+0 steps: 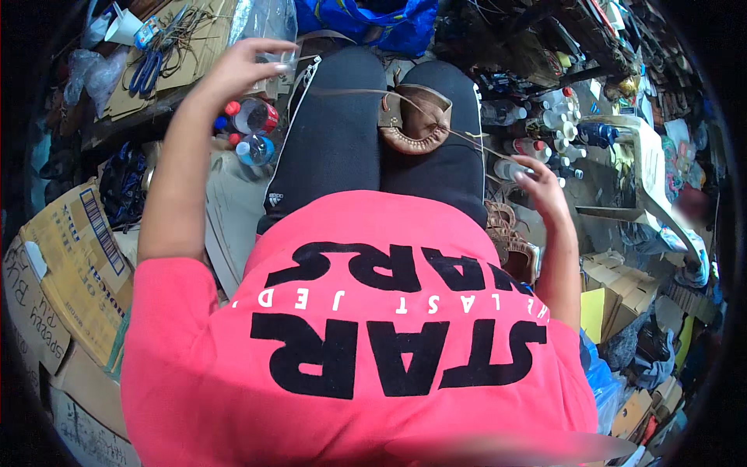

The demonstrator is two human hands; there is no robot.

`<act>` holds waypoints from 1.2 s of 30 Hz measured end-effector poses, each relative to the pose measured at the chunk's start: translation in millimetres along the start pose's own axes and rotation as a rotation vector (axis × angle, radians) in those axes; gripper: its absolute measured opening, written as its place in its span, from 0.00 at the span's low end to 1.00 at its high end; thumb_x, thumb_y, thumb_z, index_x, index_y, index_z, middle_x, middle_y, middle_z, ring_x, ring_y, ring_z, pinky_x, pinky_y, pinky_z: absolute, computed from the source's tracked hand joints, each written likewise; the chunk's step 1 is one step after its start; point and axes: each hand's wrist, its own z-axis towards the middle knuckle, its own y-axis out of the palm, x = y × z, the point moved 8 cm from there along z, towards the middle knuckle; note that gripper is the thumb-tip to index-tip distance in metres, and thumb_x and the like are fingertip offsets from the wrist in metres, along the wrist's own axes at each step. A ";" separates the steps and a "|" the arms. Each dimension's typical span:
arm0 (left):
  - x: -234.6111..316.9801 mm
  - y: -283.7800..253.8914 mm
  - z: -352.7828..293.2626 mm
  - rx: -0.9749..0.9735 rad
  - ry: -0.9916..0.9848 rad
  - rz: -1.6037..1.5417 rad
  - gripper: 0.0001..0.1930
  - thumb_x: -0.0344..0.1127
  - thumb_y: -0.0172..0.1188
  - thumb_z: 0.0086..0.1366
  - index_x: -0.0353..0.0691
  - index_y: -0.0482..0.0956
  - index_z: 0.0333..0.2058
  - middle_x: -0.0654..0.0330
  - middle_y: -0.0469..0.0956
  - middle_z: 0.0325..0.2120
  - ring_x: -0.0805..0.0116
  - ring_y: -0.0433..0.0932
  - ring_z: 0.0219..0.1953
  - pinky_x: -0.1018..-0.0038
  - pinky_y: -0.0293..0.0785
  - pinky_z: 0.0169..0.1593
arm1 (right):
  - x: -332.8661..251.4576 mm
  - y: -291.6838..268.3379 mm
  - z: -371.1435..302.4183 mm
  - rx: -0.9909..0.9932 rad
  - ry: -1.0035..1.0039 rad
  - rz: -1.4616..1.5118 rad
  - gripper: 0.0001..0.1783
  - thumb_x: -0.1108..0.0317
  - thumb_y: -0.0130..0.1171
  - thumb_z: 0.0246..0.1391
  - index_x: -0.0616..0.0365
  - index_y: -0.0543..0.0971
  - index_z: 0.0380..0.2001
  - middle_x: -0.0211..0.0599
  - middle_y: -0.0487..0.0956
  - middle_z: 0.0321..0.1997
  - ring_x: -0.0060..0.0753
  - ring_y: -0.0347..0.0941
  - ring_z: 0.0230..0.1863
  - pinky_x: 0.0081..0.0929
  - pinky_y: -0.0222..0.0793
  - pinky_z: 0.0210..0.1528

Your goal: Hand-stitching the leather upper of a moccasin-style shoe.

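A brown leather shoe upper, with gathered stitching along its curved edge, rests on my thighs near the knees. Thin tan laces run out from it to both sides. My left hand is raised beyond the left knee, thumb and fingers closing on the left lace, though the exact grip is hard to make out. Lower, to the right of my thigh, my right hand pinches the right lace, which stretches taut from the upper's stitched edge. Neither hand touches the leather itself.
More brown shoe uppers lie beside my right hip. Plastic bottles crowd the right side, others the left. Scissors sit on cardboard at the far left. A yellow carton stands near my left elbow; a blue bag lies ahead.
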 end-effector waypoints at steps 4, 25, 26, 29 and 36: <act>32.0 -6.1 -3.2 0.213 0.039 -0.257 0.14 0.34 0.61 0.56 0.40 0.79 0.43 0.63 0.76 0.30 0.76 0.74 0.36 0.79 0.70 0.42 | -25.0 -32.2 11.2 0.182 -0.270 -0.065 0.18 0.65 0.60 0.52 0.58 0.76 0.46 0.35 0.75 0.43 0.27 0.71 0.46 0.25 0.65 0.50; 101.3 64.6 -64.2 0.126 0.218 0.339 0.13 0.28 0.63 0.49 0.38 0.78 0.37 0.56 0.75 0.37 0.64 0.76 0.33 0.71 0.72 0.37 | -150.7 93.9 17.9 -0.387 -0.357 -0.234 0.12 0.64 0.55 0.58 0.64 0.75 0.28 0.17 0.64 0.21 0.11 0.55 0.25 0.16 0.53 0.25; 104.3 71.3 -61.3 0.112 0.250 0.323 0.12 0.28 0.63 0.49 0.37 0.78 0.34 0.56 0.76 0.34 0.62 0.76 0.34 0.70 0.71 0.37 | -149.4 94.9 17.3 -0.409 -0.345 -0.202 0.12 0.65 0.55 0.58 0.64 0.74 0.28 0.17 0.64 0.21 0.11 0.55 0.25 0.16 0.53 0.25; 106.5 104.6 -60.4 0.038 0.366 0.544 0.07 0.30 0.63 0.50 0.35 0.75 0.27 0.54 0.73 0.28 0.55 0.74 0.35 0.65 0.70 0.38 | -152.8 95.1 12.1 -0.418 -0.391 -0.279 0.10 0.67 0.55 0.57 0.64 0.73 0.26 0.17 0.63 0.21 0.11 0.54 0.25 0.16 0.53 0.25; 114.7 106.5 -53.2 0.047 0.439 0.323 0.04 0.27 0.56 0.56 0.34 0.70 0.28 0.52 0.72 0.27 0.54 0.73 0.35 0.63 0.68 0.38 | -144.4 90.0 2.7 -0.393 -0.419 -0.326 0.13 0.69 0.54 0.56 0.62 0.67 0.20 0.17 0.57 0.20 0.13 0.51 0.23 0.19 0.49 0.22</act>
